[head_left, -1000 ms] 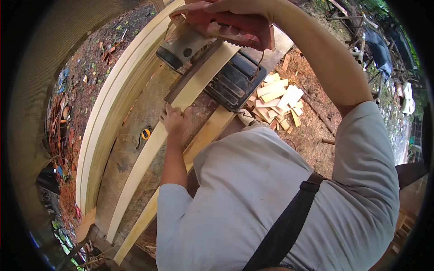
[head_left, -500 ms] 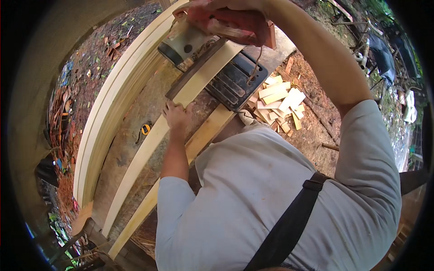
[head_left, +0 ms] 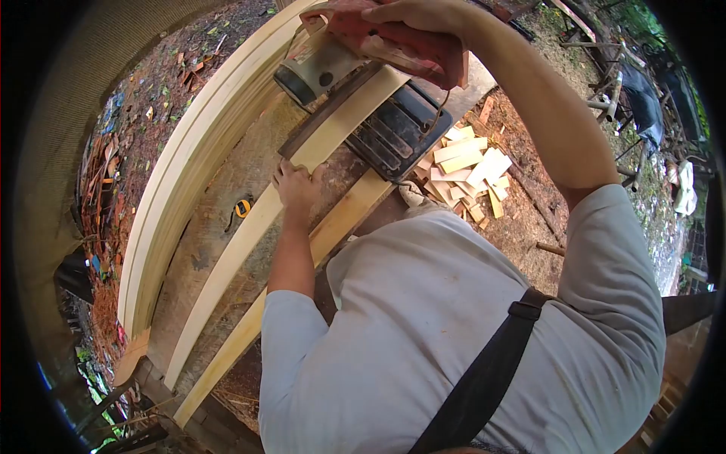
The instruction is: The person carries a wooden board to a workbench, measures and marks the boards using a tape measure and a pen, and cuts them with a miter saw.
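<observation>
Closest to you, a second board (head_left: pixel 348 216) runs alongside your body on the table (head_left: pixel 212 234), perhaps laid there to be within easy reach. Just beyond, your left hand (head_left: pixel 299 187) grasps the long board (head_left: pixel 231 265), fingers over its far edge and thumb toward you, probably to hold it steady and in line. That board lies lengthwise on the table, its upper end running under the red tool (head_left: pixel 401 57) and along a dark bar (head_left: pixel 333 110) that seems to act as a straight guide; a black plate (head_left: pixel 397 129) shows on its near side. Your right hand (head_left: pixel 423 13) rests on top of the red tool, likely for control, but its fingers are partly hidden, so I cannot tell how far that grip closes. Past the long board, a tape measure (head_left: pixel 242 208) lies out of the wood's way. Farther off, a stack (head_left: pixel 166 219) lines the table's far side, and to your right short pieces (head_left: pixel 469 166) lie heaped on the ground (head_left: pixel 522 242), apparently as offcuts.
</observation>
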### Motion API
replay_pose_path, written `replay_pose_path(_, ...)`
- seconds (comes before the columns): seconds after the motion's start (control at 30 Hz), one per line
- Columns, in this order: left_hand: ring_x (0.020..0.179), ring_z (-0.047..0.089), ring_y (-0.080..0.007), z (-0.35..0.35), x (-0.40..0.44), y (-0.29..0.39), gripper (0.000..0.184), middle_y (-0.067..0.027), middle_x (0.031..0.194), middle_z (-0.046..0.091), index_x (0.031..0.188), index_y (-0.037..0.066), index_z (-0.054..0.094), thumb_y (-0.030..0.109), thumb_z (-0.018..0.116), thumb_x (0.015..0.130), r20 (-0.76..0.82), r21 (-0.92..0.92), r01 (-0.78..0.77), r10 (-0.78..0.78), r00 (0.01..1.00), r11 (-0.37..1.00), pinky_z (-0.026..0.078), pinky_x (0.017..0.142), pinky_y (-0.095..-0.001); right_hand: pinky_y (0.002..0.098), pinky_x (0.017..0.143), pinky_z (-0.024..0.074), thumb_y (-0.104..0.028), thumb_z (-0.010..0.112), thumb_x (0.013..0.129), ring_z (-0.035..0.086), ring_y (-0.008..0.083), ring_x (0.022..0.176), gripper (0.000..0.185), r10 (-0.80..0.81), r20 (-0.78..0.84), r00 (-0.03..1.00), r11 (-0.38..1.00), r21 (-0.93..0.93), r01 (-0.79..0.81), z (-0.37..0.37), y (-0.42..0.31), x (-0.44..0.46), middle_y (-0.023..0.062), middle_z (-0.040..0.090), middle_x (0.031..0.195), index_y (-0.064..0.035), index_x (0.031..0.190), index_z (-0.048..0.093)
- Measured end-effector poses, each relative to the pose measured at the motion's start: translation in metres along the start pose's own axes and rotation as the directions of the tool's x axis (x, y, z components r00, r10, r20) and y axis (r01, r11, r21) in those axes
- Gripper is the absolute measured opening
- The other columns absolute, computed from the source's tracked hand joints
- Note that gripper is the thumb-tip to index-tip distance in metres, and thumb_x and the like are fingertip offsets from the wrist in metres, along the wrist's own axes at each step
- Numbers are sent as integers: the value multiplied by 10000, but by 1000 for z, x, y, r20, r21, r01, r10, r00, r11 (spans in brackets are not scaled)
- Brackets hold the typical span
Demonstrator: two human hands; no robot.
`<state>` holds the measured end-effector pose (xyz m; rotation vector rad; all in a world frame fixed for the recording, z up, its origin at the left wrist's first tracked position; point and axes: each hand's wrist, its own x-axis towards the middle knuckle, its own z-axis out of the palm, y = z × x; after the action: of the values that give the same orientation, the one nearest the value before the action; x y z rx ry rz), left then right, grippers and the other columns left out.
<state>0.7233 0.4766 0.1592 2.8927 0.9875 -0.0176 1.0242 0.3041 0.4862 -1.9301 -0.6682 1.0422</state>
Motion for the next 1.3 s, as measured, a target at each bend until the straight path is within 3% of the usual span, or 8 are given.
replay_pose_path(0.07,1316,392,-425,-3,0,2,709,-243,1429,443,1011,45,768,686,491,891,11,6,11,-11,1000,1000,272,1106,-567,342,708,512,-391,665,927,655,194,784,432,-6,-99,995,983,-182,-12,1,0,-1,112,700,917,28,1020,709)
replay_pose_path(0.17,1310,393,-433,-5,-1,2,705,-237,1441,434,1012,50,770,689,498,886,22,2,23,-23,1000,1000,272,1107,-567,333,775,501,-434,675,904,655,197,844,485,-32,-87,996,971,-239,11,-2,6,1,119,708,966,28,1045,722)
replay_pose_path(0.27,1305,394,-437,-6,-1,2,701,-233,1447,427,1013,51,769,687,504,884,19,-10,20,-20,1000,1000,270,1110,-568,328,799,495,-443,671,904,654,198,865,497,-124,-67,990,959,-265,102,-2,10,-5,129,709,979,29,1050,725)
replay_pose_path(0.37,1309,390,-437,-6,-1,3,702,-232,1449,423,1016,47,768,686,508,883,21,-11,21,-20,1000,1000,267,1113,-569,335,739,511,-408,674,912,657,195,805,444,-71,-127,989,943,-333,26,-1,10,2,117,707,935,16,1039,722)
replay_pose_path(0.57,1316,382,-438,-5,1,2,713,-238,1437,427,1019,40,764,690,508,881,42,-22,29,-28,999,999,260,1120,-572,337,593,517,-329,671,935,642,181,666,355,-39,-6,999,998,-53,38,-4,-1,12,93,688,843,19,998,697)
replay_pose_path(0.97,1297,395,-437,-5,1,3,673,-244,1381,467,986,61,775,682,547,863,-14,-37,18,-19,1000,999,267,1112,-566,323,689,512,-384,660,933,644,173,737,401,-53,-138,989,945,-326,5,-2,7,4,92,701,884,3,1014,728)
replay_pose_path(1.07,1309,388,-433,-3,1,1,673,-239,1386,467,982,59,777,681,548,863,4,-48,23,-22,1000,999,260,1117,-563,320,688,510,-384,669,928,645,165,739,400,2,-86,996,986,-166,-17,0,9,2,83,703,874,3,1009,734)
replay_pose_path(1.3,1329,375,-429,-5,2,3,705,-236,1401,460,990,43,775,691,523,872,42,-37,28,-26,999,999,254,1122,-559,316,682,509,-377,680,921,647,158,740,389,16,-87,996,992,-121,-26,0,14,2,75,701,862,-3,1012,736)
